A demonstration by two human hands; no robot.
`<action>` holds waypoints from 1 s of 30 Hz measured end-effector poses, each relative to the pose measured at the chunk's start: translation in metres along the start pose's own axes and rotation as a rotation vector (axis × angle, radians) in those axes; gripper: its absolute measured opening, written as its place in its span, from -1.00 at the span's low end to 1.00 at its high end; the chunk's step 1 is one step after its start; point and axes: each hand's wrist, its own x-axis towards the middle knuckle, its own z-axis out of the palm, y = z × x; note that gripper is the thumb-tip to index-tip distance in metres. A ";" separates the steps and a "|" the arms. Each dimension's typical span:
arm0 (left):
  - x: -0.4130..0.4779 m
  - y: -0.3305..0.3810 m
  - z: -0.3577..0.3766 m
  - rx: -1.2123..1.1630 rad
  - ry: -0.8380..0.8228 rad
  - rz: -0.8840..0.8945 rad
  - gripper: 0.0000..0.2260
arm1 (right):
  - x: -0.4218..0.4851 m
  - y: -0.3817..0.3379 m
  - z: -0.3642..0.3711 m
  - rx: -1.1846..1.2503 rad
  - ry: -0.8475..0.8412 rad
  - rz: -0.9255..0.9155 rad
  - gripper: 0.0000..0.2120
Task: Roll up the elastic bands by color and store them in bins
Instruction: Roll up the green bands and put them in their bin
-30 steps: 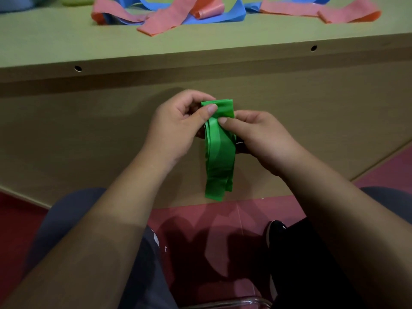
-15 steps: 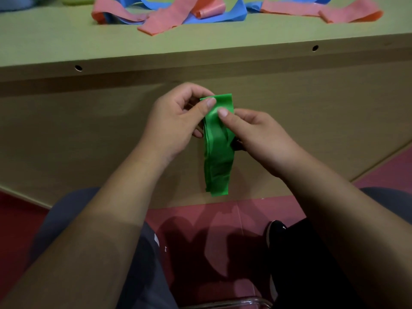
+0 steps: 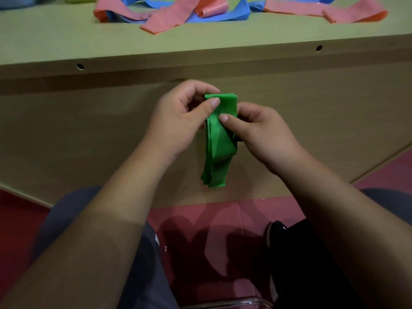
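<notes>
Green elastic band (image 3: 219, 139), folded in several layers, hangs in the air in front of the desk's near panel, just below the desk (image 3: 66, 39) edge. Left hand (image 3: 178, 121): grip closed on the band's top left corner, thumb on the near face, fingers curled behind. Right hand (image 3: 265, 134): grip closed on the band's right edge a little lower, thumb pressing the near face. Loose ends dangle. Pink bands (image 3: 165, 18) and blue bands (image 3: 236, 14) lie tangled on the far desk top. Red floor (image 3: 200, 219), black shoe (image 3: 275, 233) below.
</notes>
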 end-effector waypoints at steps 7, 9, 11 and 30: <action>-0.006 0.001 0.000 -0.003 -0.041 0.027 -0.90 | -0.001 -0.004 0.001 0.055 0.038 0.048 -0.85; -0.007 0.001 0.002 -0.015 -0.036 0.022 -0.91 | -0.002 -0.006 0.001 0.049 0.042 0.066 -0.86; -0.007 0.000 0.003 -0.020 -0.035 0.028 -0.91 | -0.003 -0.008 0.002 0.077 0.047 0.090 -0.87; -0.003 -0.008 0.007 -0.033 0.031 0.032 -0.86 | -0.003 -0.013 -0.001 0.261 -0.020 0.126 -0.80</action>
